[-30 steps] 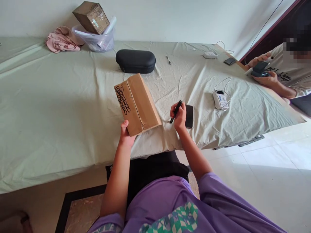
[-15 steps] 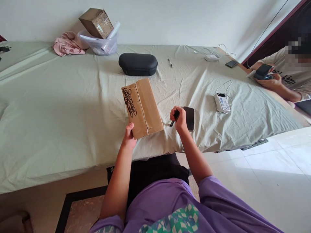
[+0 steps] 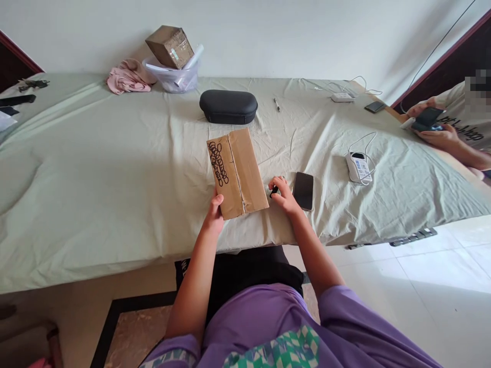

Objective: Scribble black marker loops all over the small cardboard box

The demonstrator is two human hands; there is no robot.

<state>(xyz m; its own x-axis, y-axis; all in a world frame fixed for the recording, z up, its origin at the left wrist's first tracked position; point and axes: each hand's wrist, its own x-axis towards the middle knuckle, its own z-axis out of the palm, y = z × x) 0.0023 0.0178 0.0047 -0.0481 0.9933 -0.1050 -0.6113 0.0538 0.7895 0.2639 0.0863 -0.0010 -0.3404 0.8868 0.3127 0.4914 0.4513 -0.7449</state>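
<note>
My left hand (image 3: 215, 212) grips the lower left corner of a flat cardboard box (image 3: 251, 174), thumb on top. The box is tilted, and rows of black looped scribbles (image 3: 218, 166) run down its left side. A seam crosses its top face lengthwise. Just right of the box, my right hand (image 3: 283, 194) is low over the cloth with fingers curled round a black marker (image 3: 274, 190), mostly hidden under them. Beside that hand lies a dark smartphone (image 3: 303, 190).
Behind the box stands a black hard case (image 3: 228, 107), with a pen (image 3: 276, 105) to its right. A white power strip (image 3: 359, 168) with a looped cable lies at right. At the back left are a plastic basin (image 3: 172, 79) and pink cloth (image 3: 130, 76). Another person's hands (image 3: 437, 134) hold a device.
My right hand has turned from an upright fist round the marker to a lower, looser, palm-down hold, uncovering the phone. The whole view has shifted slightly; my left hand still grips the box.
</note>
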